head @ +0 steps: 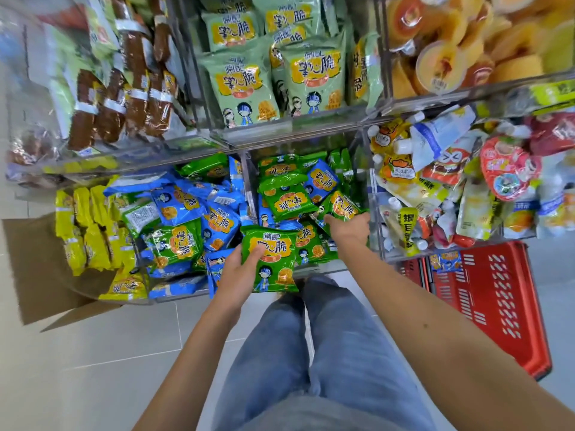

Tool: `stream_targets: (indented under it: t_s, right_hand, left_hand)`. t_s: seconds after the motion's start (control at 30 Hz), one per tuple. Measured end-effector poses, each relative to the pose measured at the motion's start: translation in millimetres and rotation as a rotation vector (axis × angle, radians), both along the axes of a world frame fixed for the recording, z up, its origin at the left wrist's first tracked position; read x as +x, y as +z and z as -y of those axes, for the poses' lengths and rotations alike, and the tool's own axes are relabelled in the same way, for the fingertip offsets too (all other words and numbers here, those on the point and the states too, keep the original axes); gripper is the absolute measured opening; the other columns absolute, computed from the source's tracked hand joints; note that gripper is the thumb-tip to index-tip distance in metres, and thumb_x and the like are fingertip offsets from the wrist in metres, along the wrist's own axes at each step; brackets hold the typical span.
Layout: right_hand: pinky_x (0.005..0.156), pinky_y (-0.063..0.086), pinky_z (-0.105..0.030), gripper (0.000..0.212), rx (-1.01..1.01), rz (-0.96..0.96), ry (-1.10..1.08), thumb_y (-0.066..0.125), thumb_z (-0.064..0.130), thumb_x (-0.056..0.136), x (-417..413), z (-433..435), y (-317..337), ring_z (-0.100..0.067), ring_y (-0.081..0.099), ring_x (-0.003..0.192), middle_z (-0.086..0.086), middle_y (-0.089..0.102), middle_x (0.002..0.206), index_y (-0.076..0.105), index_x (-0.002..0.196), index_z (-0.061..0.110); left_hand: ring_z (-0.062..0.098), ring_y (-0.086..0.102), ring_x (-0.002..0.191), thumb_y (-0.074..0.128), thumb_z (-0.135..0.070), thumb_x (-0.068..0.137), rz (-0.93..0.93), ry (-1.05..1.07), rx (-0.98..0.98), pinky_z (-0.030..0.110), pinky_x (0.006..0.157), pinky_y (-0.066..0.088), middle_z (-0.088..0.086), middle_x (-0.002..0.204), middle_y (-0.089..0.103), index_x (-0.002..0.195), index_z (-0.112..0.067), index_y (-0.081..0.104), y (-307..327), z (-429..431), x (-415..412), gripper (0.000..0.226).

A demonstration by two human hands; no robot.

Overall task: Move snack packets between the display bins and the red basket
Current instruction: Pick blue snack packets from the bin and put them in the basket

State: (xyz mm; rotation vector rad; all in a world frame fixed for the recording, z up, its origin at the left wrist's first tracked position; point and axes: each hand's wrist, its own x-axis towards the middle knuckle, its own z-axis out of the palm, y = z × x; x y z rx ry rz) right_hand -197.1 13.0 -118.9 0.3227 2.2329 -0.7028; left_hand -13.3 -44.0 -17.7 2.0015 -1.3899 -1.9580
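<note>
The person stands in front of clear display bins, and both arms reach forward. The left hand [239, 272] holds a green packet [269, 259] at the near edge of the middle bin [323, 269]. The thumb lies on the front of the packet and the fingers are behind it. The packet stands nearly upright, with its printed side up toward the person.

The right hand [348, 227] is further inside the same bin, at its right side. Its fingers touch a second green packet [342, 209] that lies on the heap. The fingertips are partly hidden among the packets, so I cannot tell if this hand grips it or only touches it. In this bin green and blue packets are mixed.

The left bin [180, 297] holds mostly blue packets [217, 222], and yellow packets [84, 225] stand at its left side. A cardboard box [31, 265] is on the floor at the far left.

The red basket [497, 306] stands on the floor to the right, partly under the bin of spouted pouches [435, 188]. One small blue packet [446, 262] lies inside it, at the far end.
</note>
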Motion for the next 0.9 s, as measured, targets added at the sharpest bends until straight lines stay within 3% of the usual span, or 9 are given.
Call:
stream_targets:
  t_s: [0.1,0.2,0.3,0.37,0.5,0.6,0.67,0.77,0.9]
  right_hand:
    - [0.105,0.038,-0.049,0.089,-0.055,-0.057,-0.008,0.076,0.029,0.076,2,-5,3,-0.037,0.043,0.129,-0.019,0.038,0.144,0.021,0.143,0.006]
    - [0.102,0.037,-0.044,0.067,-0.113,-0.136,0.010,0.071,0.025,0.082,4,-16,17,-0.034,0.047,0.123,-0.016,0.049,0.135,0.034,0.135,0.008]
    - [0.091,0.041,-0.038,0.048,-0.220,-0.237,0.013,0.068,0.020,0.083,9,-27,44,-0.032,0.054,0.111,-0.013,0.059,0.119,0.044,0.123,0.008]
    - [0.095,0.040,-0.039,0.046,-0.307,-0.257,0.025,0.068,0.018,0.084,14,-32,64,-0.030,0.052,0.114,-0.013,0.058,0.120,0.046,0.122,0.007]
    - [0.098,0.039,-0.035,0.050,-0.481,-0.031,0.024,0.063,0.017,0.087,29,-29,101,-0.021,0.048,0.117,-0.008,0.052,0.123,0.043,0.132,0.008]
    - [0.091,0.036,-0.027,0.060,-0.546,0.146,0.053,0.061,0.017,0.088,45,-17,118,-0.022,0.046,0.123,-0.007,0.049,0.125,0.035,0.141,0.008]
    - [0.096,0.037,-0.028,0.060,-0.548,0.165,0.123,0.061,0.016,0.089,57,-10,125,-0.022,0.045,0.126,-0.007,0.047,0.128,0.034,0.142,0.007]
    - [0.112,0.029,-0.035,0.058,-0.532,0.126,0.196,0.058,0.018,0.091,70,-4,131,-0.020,0.037,0.134,-0.005,0.040,0.144,0.033,0.143,0.009]
    - [0.112,0.025,-0.030,0.054,-0.580,0.182,0.257,0.048,0.026,0.095,82,3,137,-0.014,0.029,0.138,0.002,0.030,0.151,0.029,0.146,0.019]
  left_hand:
    - [0.019,0.052,0.122,0.052,-0.038,0.094,0.029,0.036,0.023,0.040,0.104,0.040,0.000,0.134,0.055,0.132,-0.021,0.051,-2,3,-3,0.042]
    - [0.018,0.047,0.124,0.051,-0.039,0.095,0.041,0.033,0.002,0.034,0.101,0.037,-0.001,0.141,0.049,0.139,-0.019,0.044,2,6,-6,0.049]
    - [0.021,0.034,0.137,0.049,-0.043,0.094,0.079,0.029,-0.015,0.040,0.111,0.030,-0.001,0.154,0.028,0.149,-0.018,0.025,6,10,-8,0.065]
    - [0.022,0.028,0.141,0.049,-0.045,0.094,0.092,0.031,-0.031,0.044,0.114,0.026,0.000,0.157,0.020,0.151,-0.018,0.017,9,13,-8,0.070]
    - [0.024,0.029,0.140,0.049,-0.044,0.094,0.064,0.065,-0.034,0.043,0.112,0.027,0.001,0.158,0.019,0.151,-0.019,0.014,17,17,-9,0.071]
    - [0.020,0.037,0.133,0.047,-0.047,0.094,0.037,0.100,-0.015,0.034,0.096,0.034,0.000,0.157,0.019,0.151,-0.022,0.017,24,17,-13,0.069]
    - [0.015,0.045,0.121,0.046,-0.051,0.093,0.009,0.119,-0.001,0.031,0.087,0.037,-0.001,0.154,0.024,0.150,-0.024,0.021,28,16,-14,0.068]
    - [0.020,0.034,0.135,0.051,-0.053,0.089,-0.034,0.143,0.017,0.038,0.099,0.034,0.000,0.155,0.025,0.149,-0.024,0.023,30,13,-13,0.073]
    - [0.014,0.047,0.122,0.061,-0.047,0.085,-0.104,0.157,0.024,0.028,0.093,0.037,-0.001,0.149,0.032,0.149,-0.020,0.022,35,8,-15,0.080]
